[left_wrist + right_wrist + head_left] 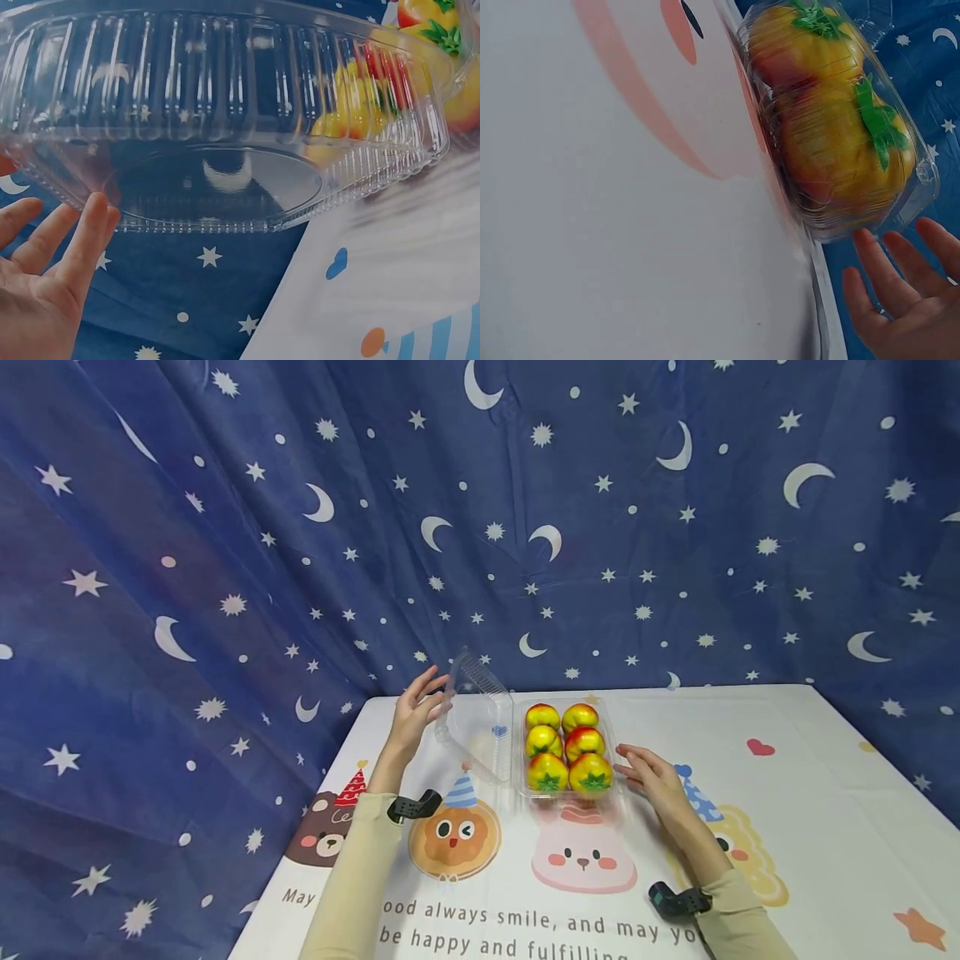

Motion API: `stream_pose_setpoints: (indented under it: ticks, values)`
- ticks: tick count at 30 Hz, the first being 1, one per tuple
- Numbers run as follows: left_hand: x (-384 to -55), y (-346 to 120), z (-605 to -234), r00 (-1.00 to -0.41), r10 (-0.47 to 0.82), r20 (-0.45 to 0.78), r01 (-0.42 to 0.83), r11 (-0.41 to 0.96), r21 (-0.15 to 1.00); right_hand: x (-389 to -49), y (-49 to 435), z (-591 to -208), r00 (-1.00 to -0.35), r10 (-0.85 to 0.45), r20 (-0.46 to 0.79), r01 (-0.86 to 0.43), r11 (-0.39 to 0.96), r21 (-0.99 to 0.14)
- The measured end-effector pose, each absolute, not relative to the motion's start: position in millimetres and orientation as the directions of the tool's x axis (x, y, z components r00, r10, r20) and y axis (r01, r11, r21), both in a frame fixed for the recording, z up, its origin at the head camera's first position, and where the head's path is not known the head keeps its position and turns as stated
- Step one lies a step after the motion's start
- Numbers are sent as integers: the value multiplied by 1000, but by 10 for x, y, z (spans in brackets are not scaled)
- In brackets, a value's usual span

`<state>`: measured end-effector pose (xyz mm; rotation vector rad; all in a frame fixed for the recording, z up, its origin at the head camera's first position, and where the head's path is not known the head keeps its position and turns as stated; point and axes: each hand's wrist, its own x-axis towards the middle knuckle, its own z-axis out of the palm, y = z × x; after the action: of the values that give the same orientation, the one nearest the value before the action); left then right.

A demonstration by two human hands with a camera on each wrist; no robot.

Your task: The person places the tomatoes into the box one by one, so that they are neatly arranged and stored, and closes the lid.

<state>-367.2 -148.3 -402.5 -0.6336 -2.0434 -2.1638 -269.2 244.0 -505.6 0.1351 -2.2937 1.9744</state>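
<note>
My left hand (pixel 411 714) is loosely spread, gripping nothing, fingertips right at the outer edge of the clear ribbed plastic lid (pixel 480 718), which tilts up and leftward. The clear plastic box (pixel 564 794) sits on the white cartoon-print tablecloth (pixel 825 793), long axis running away from me, six yellow-red toy fruits (pixel 585 745) inside, front pair's green leaves facing me. My right hand's (pixel 658 785) empty, fingers relaxed beside the right wall; can't tell if they're touching.

2 arms (pixel 361 878) reach forward, fingers (pixel 87 244) loosely extended.
</note>
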Motion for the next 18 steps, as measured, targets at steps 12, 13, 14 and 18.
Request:
stream_pose_setpoints:
  ticks: [12,13,14,18]
  values:
    - [-3691,-1361,-3979,-911,212,353,335,-114,935,-2682,2438,-5011,-996,3,90,-88,172,-981]
    - [-3683,-1357,-3965,-911,218,350,333,-112,936,-2684,2437,-5010,-996,3,87,-85,169,-982]
    - [-3671,-1350,-3946,-910,226,348,330,-116,937,-2685,2436,-5009,-997,3,83,-82,167,-983]
    - [-3573,-1312,-3839,-906,248,343,323,-119,939,-2691,2431,-5020,-997,5,80,-78,167,-983]
